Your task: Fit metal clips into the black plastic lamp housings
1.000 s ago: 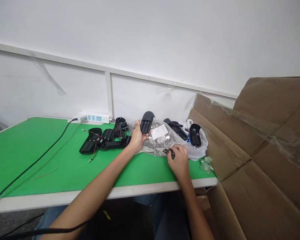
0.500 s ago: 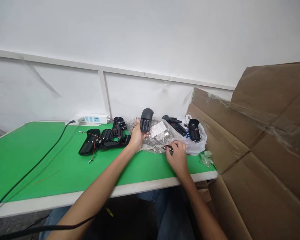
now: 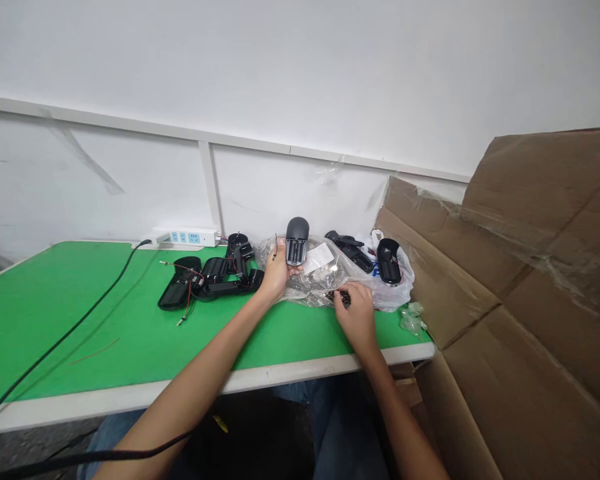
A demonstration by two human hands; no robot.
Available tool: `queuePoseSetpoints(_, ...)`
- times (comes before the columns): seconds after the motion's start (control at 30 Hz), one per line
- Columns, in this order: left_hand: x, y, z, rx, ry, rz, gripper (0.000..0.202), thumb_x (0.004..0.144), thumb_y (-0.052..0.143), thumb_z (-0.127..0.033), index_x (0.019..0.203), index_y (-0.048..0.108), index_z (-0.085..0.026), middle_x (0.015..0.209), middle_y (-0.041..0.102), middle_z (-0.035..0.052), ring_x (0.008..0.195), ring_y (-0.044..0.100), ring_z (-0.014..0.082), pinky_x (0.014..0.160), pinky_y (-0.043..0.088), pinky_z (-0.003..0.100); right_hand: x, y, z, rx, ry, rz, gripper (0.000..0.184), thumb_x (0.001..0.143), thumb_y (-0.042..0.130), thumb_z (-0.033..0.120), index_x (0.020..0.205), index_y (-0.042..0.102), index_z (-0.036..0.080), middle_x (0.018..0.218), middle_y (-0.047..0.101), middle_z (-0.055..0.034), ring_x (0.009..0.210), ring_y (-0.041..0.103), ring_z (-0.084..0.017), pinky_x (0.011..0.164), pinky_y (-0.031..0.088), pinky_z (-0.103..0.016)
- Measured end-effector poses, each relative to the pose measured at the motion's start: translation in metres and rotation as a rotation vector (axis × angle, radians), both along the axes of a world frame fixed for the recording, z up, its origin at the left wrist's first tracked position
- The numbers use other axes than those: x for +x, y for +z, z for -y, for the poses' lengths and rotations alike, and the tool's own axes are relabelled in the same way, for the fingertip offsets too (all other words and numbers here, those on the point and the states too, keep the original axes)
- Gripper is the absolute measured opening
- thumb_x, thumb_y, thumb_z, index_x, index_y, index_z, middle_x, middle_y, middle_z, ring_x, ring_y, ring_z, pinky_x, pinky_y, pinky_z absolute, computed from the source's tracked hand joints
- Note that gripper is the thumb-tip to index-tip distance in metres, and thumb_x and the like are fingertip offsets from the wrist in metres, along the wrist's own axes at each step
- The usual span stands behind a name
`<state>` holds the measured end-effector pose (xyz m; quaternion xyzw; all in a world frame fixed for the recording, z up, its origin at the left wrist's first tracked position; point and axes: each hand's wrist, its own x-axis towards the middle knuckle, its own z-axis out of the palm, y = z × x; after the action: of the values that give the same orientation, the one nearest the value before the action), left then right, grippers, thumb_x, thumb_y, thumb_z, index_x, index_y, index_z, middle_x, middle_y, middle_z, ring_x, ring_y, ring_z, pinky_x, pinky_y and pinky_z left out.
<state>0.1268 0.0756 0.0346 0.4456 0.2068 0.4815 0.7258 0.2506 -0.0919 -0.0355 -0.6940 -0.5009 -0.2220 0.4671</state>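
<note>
My left hand (image 3: 279, 270) is closed around the lower part of a black plastic housing (image 3: 297, 241), which has a rounded top and a slotted compartment facing me. Thin wires stick up beside the thumb. Beneath it lies a clear plastic bag (image 3: 305, 287) of small shiny parts, with a white printed label (image 3: 319, 258). My right hand (image 3: 356, 310) is at the bag's front opening, fingers curled over a cluster of small dark metallic parts (image 3: 341, 298). Its fingertips are partly hidden, so whether it grips any of them is unclear.
Several black housings with wires (image 3: 183, 283) lie left of the bag. Another black housing (image 3: 389, 261) rests on a white plastic bag (image 3: 403, 290) at right. A power strip (image 3: 185, 237) and black cable (image 3: 100, 303) are at left; cardboard (image 3: 520, 320) stands along the right edge.
My left hand has turned the black housing slightly, so its slotted compartment faces me more squarely, and shifted it a little right. My right hand stays at the bag's opening with small finger movements.
</note>
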Motion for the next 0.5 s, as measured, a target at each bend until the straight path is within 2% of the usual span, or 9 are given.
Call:
queuePoseSetpoints(0.2,0.0014,-0.0002,-0.0004,-0.014,0.013,-0.003,0.045,0.099,0.06,-0.063,0.095,0.061,-0.018,0.07,0.068,0.0011,0.046,0.059,0.0121,0.042,0.048,0.021,-0.0008,0.0001,-0.0022,-0.037,-0.056,-0.027,0.006,0.093,0.063,0.025,0.09,0.066,0.021,0.103,0.066,-0.0098,0.104,0.058,-0.028,0.096,0.045,-0.044)
queuePoseSetpoints(0.33,0.0021,-0.0001,0.0003,0.003,0.024,0.005,0.044,0.098,0.063,-0.063,0.096,0.061,-0.019,0.068,0.066,0.0001,0.048,0.061,0.0132,0.043,0.047,0.021,0.0001,0.0027,-0.001,-0.041,-0.02,-0.038,0.013,0.097,0.058,0.024,0.088,0.066,0.021,0.101,0.067,-0.0088,0.104,0.058,-0.027,0.098,0.044,-0.043)
queuePoseSetpoints(0.5,0.0029,-0.0006,0.0001,-0.001,0.037,-0.003,0.046,0.097,0.063,-0.066,0.092,0.061,-0.02,0.066,0.065,0.0007,0.046,0.059,0.0135,0.04,0.045,0.022,-0.0015,0.0054,0.0,-0.02,-0.001,0.035,0.019,0.106,0.049,0.028,0.099,0.065,0.021,0.101,0.07,-0.0089,0.101,0.06,-0.026,0.095,0.045,-0.041)
